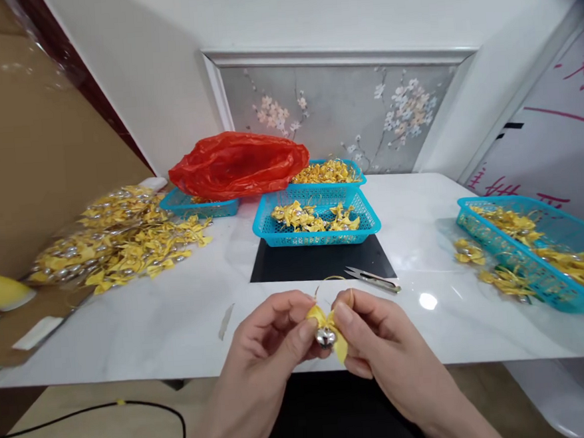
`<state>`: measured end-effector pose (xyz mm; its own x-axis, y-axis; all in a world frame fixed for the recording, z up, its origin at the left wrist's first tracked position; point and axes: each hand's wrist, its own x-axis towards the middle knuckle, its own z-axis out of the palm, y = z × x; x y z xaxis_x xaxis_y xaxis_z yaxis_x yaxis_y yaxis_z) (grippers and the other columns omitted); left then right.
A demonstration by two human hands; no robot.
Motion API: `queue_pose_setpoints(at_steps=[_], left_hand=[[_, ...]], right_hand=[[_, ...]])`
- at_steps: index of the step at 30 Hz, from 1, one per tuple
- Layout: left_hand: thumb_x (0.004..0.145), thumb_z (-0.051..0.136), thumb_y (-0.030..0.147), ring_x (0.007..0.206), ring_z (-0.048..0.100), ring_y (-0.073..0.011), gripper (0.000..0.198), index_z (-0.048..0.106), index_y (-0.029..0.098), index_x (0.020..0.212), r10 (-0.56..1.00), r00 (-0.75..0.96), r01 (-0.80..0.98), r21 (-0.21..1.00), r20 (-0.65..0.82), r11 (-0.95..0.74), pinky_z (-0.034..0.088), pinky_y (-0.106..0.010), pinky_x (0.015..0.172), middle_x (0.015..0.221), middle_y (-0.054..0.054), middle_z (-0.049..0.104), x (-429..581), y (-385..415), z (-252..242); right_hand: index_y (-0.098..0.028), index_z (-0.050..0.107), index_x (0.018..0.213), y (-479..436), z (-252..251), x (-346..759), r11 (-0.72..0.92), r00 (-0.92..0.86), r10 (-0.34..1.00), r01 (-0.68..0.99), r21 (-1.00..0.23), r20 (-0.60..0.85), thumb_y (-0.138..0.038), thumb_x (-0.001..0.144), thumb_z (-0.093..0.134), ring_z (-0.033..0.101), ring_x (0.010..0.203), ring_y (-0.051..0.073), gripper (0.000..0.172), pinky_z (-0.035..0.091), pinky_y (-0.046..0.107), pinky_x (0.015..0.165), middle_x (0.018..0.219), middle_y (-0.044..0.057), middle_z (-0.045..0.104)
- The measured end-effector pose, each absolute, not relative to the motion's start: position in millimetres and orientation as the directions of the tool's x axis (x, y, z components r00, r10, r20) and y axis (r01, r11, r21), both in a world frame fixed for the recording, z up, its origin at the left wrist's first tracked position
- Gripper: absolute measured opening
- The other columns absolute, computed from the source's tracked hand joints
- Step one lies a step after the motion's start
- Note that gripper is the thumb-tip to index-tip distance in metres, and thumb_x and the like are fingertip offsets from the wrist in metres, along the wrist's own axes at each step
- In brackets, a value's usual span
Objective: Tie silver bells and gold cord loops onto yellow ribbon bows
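Between my two hands, over the table's front edge, is a yellow ribbon bow (340,347) with a small silver bell (325,337) at its middle. My left hand (275,340) is closed, thumb and fingers pinching the bow's left side. Closed on its right side is my right hand (374,330). A thin cord end sticks up above the bow. Just beyond my hands, thread snips (373,279) lie partly on a black mat (320,262). A blue basket (318,238) with several yellow bows stands on that mat.
A red plastic bag (238,163) rests over blue baskets at the back. Heaped bows with bells (149,252) lie at left, beside cardboard. At right, another blue basket (519,250) holds bows, with loose bows (509,282) beside it. A black cable (149,404) runs below the table.
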<state>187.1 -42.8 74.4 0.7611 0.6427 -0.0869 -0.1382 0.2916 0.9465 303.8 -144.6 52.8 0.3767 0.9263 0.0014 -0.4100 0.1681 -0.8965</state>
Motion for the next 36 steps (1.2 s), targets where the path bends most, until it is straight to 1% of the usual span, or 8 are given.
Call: queue_pose_setpoints(at_steps=[5,11,17,21,24,29,33,36], left_hand=[[0.079,0.079,0.025,0.072,0.063,-0.015,0.003,0.081,0.025,0.077,0.725,0.689,-0.118,0.988,0.011,0.097,0.053,-0.022,0.07,0.074,0.0,0.073,184,-44,74],[0.077,0.08,0.025,0.076,0.066,-0.0182,0.005,0.082,0.024,0.082,0.718,0.693,-0.115,0.973,-0.066,0.2,0.055,-0.026,0.075,0.079,-0.002,0.078,182,-45,70],[0.077,0.08,0.023,0.073,0.066,-0.0171,0.005,0.082,0.023,0.081,0.729,0.684,-0.097,0.987,-0.028,0.129,0.055,-0.024,0.071,0.076,-0.002,0.077,181,-42,71],[0.074,0.083,0.025,0.069,0.065,-0.0135,0.009,0.08,0.021,0.081,0.681,0.72,-0.152,0.928,-0.133,0.341,0.056,-0.019,0.064,0.076,-0.001,0.074,182,-41,72],[0.069,0.088,0.021,0.064,0.066,-0.0101,0.016,0.079,0.018,0.082,0.513,0.808,-0.143,0.747,-0.292,0.65,0.057,-0.017,0.061,0.073,-0.001,0.073,183,-40,70],[0.064,0.089,0.009,0.065,0.069,-0.009,0.024,0.078,0.013,0.085,0.274,0.887,-0.056,0.502,-0.372,0.863,0.058,-0.016,0.064,0.071,-0.003,0.073,186,-41,63],[0.085,0.073,0.027,0.086,0.071,-0.016,0.014,0.077,0.016,0.093,0.355,0.886,-0.067,0.672,-0.3,0.737,0.059,-0.024,0.077,0.092,-0.006,0.074,187,-39,58],[0.092,0.061,0.043,0.114,0.063,-0.0262,0.029,0.074,0.02,0.103,0.508,0.854,-0.143,0.885,-0.117,0.444,0.054,-0.037,0.096,0.115,-0.009,0.072,185,-36,56]], right_hand=[[-0.017,0.057,0.082,-152,57,304,0.128,0.441,0.897,-0.221,-0.967,0.018,-0.049,0.089,0.066,0.029,0.049,0.005,0.033,0.022,0.019,0.045,0.062,-0.007,0.04],[-0.018,0.061,0.08,-153,60,298,0.127,0.468,0.876,-0.002,-0.992,0.112,-0.043,0.094,0.058,0.038,0.057,0.009,0.028,0.031,0.023,0.05,0.07,-0.003,0.045],[-0.018,0.063,0.08,-158,55,307,0.044,0.452,0.886,0.147,-0.988,0.107,-0.041,0.091,0.062,0.043,0.064,0.012,0.025,0.034,0.024,0.056,0.072,-0.001,0.05],[-0.021,0.067,0.098,-159,50,324,0.096,0.517,0.852,0.004,-0.995,0.085,-0.042,0.09,0.064,0.037,0.056,0.008,0.022,0.03,0.022,0.05,0.077,-0.002,0.05],[-0.028,0.066,0.116,-151,51,331,0.209,0.516,0.838,-0.004,-0.978,0.177,-0.034,0.087,0.069,0.04,0.059,0.007,0.03,0.032,0.022,0.051,0.091,-0.001,0.05],[-0.02,0.07,0.081,-138,62,330,0.282,0.419,0.848,0.162,-0.946,0.325,-0.028,0.088,0.065,0.043,0.059,0.008,0.012,0.035,0.022,0.052,0.077,-0.001,0.054],[-0.018,0.065,0.075,-141,73,329,0.195,0.421,0.831,0.391,-0.899,0.363,-0.022,0.092,0.057,0.049,0.064,0.011,0.019,0.037,0.023,0.055,0.073,0.0,0.055],[-0.017,0.063,0.072,-144,78,329,0.112,0.414,0.816,0.572,-0.812,0.404,-0.014,0.088,0.054,0.048,0.059,0.01,0.019,0.035,0.022,0.052,0.069,-0.001,0.054]])
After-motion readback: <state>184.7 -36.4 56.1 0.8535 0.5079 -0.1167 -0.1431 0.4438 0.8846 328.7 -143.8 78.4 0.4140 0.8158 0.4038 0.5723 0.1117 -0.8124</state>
